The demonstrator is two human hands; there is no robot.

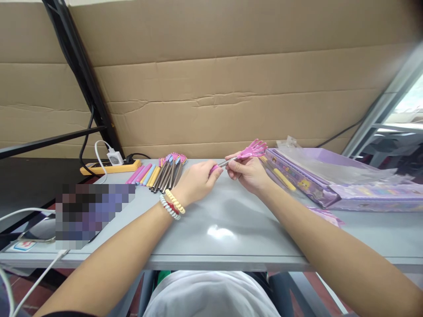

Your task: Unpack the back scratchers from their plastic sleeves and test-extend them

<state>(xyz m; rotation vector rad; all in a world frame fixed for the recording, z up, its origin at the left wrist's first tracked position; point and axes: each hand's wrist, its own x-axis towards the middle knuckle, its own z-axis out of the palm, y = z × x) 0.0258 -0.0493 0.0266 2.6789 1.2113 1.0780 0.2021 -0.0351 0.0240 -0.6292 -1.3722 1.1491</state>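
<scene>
A pink telescopic back scratcher (248,152) with a hand-shaped head is held above the grey table (228,229). My left hand (197,181) is closed on its pink handle end. My right hand (247,172) pinches the thin metal shaft just behind the head. The head points up and to the right. Several more scratchers (161,174) with pink, blue and yellow handles lie in a row on the table to the left of my left hand. Coiled bands sit on my left wrist.
A purple display box (333,182) with clear plastic wrap lies at the right. A yellow power strip (110,167) with a white charger and cables sits at the back left. Cardboard sheets form the back wall. A blurred-out item lies at the left edge.
</scene>
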